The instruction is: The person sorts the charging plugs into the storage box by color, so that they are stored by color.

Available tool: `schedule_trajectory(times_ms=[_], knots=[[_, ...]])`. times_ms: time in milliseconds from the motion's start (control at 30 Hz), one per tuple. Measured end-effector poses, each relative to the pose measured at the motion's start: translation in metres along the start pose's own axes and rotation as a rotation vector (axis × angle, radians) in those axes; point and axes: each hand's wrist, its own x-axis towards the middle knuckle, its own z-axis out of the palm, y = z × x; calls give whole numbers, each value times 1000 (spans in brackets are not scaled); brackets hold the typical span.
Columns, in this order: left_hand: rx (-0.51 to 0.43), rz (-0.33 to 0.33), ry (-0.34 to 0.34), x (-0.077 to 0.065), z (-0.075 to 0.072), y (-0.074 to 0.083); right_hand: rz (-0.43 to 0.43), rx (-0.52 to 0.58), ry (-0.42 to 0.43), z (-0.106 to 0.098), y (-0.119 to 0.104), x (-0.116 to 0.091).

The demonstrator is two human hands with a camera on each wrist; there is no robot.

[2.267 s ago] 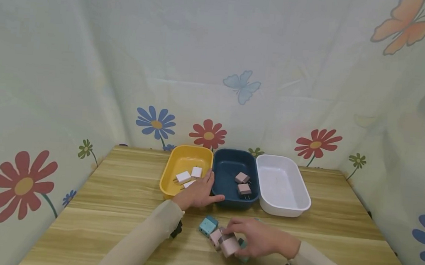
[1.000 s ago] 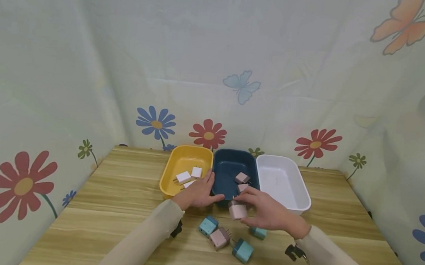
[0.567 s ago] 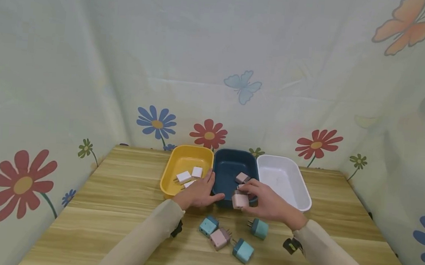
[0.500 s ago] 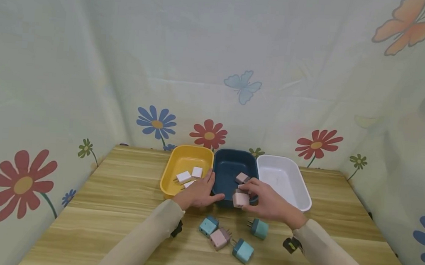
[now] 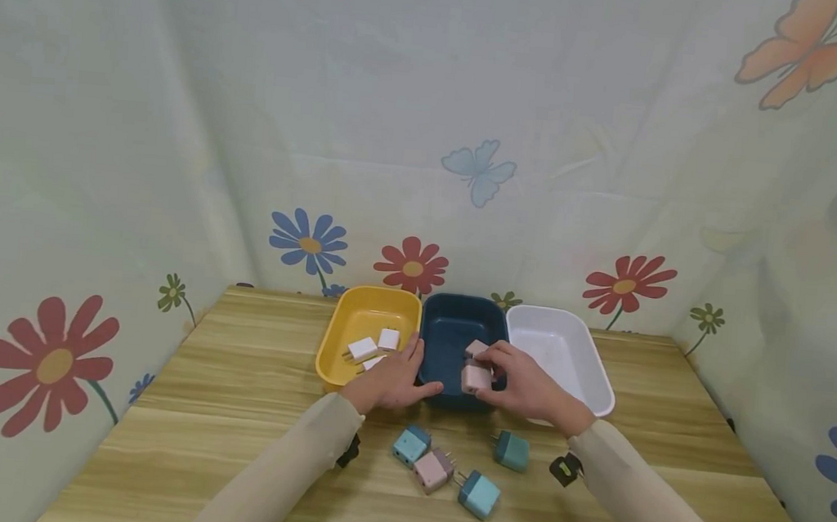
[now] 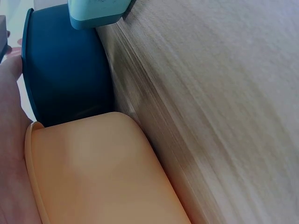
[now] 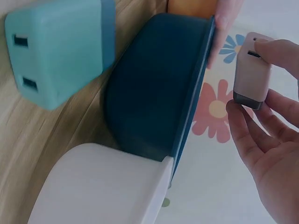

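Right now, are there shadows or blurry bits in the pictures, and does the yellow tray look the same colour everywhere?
Head view: dim, soft light, with faint shadows on the wooden table. Left wrist view: no, the yellow tray looks peachy, and the table's grain looks smeary. Right wrist view: just an orange bit of that tray, and the red flower looks washed out.

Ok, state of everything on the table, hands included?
Right hand: pinching the held pink charger
Held pink charger: raised over the dark blue bin
Left hand: fingers extended, resting where yellow and dark blue bins meet
Yellow bin: upright, three white chargers visible inside
Dark blue bin: upright, another pink charger inside, partly hidden
White bin: upright, open-topped
Three teal chargers: loose on the table
Loose pink charger: on the table
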Motion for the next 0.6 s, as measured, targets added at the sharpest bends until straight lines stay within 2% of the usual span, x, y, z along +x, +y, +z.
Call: schedule_trajectory(times_ms=[333, 600], knots=[[-10, -6, -3, -2, -3, 3, 7, 94, -1, 5, 11, 4], [-11, 0, 2, -1, -3, 2, 45, 48, -10, 9, 18, 11]])
